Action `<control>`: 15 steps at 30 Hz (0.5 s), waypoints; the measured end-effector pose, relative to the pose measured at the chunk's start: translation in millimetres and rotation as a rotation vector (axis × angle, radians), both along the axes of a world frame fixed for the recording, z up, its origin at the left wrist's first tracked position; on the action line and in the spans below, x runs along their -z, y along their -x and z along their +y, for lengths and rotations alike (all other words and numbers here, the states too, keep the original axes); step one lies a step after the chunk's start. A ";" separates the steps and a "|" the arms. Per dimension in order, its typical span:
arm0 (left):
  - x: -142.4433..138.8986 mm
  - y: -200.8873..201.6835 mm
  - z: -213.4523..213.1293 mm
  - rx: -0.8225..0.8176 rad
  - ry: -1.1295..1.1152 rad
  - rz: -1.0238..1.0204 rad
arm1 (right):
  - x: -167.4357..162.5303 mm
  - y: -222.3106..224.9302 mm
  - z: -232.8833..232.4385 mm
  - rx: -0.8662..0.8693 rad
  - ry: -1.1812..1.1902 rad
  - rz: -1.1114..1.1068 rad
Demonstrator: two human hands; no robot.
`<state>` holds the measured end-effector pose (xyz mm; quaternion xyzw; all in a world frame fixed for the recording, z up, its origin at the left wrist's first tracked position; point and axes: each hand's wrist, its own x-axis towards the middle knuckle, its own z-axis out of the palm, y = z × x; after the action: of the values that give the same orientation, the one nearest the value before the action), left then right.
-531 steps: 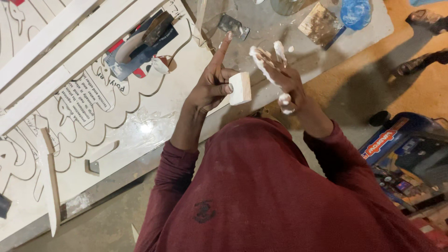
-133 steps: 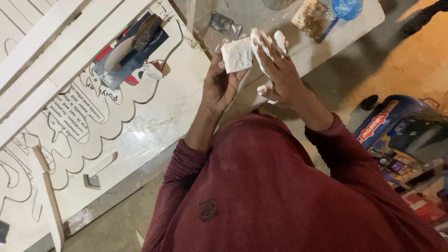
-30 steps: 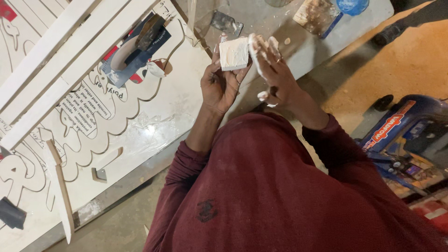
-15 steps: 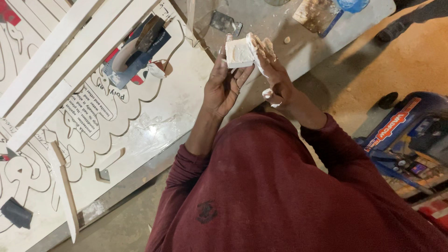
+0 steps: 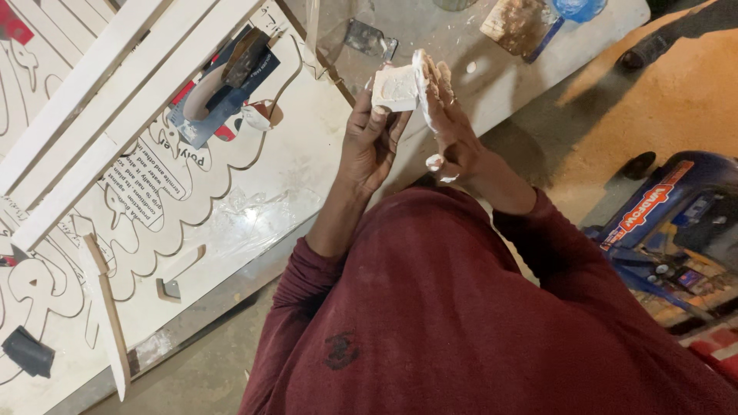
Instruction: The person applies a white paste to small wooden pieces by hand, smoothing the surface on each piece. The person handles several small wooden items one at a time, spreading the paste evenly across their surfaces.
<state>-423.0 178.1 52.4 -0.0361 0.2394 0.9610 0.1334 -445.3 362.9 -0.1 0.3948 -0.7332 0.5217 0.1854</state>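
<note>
My left hand (image 5: 369, 142) grips a small white square block (image 5: 394, 88) from below and holds it up over the table edge. My right hand (image 5: 450, 123) is smeared with white paste. Its fingers lie flat and straight against the block's right side. Both maroon sleeves fill the lower part of the view.
A white board with cut-out lettering (image 5: 269, 177) lies at the left, with white slats (image 5: 92, 100) and a blue packet (image 5: 223, 84) on it. A metal putty knife (image 5: 365, 37) and a blue-handled scraper (image 5: 523, 23) lie on the grey table beyond. A blue machine (image 5: 676, 223) stands at the right on the floor.
The block stays in my left hand, shifted slightly. My right fingers have slid flat along its right side. The view has moved a little.
</note>
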 end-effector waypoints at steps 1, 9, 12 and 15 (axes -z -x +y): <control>0.2 0.4 3.6 -0.010 -0.031 -0.002 | -2.4 -0.4 -2.7 0.052 0.001 0.080; -1.4 0.3 9.4 -0.067 -0.184 -0.019 | -12.8 -13.6 2.9 0.064 -0.195 -0.142; -3.0 -1.9 13.0 -0.057 -0.153 0.016 | -5.5 -11.2 2.4 0.115 -0.181 -0.055; -7.0 -3.7 19.0 -0.073 -0.126 -0.012 | -2.2 -10.1 2.0 0.145 -0.221 -0.001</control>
<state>-419.4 197.2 59.4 -0.0419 0.1760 0.9782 0.1018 -435.1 364.9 2.1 0.3583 -0.8130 0.4231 0.1775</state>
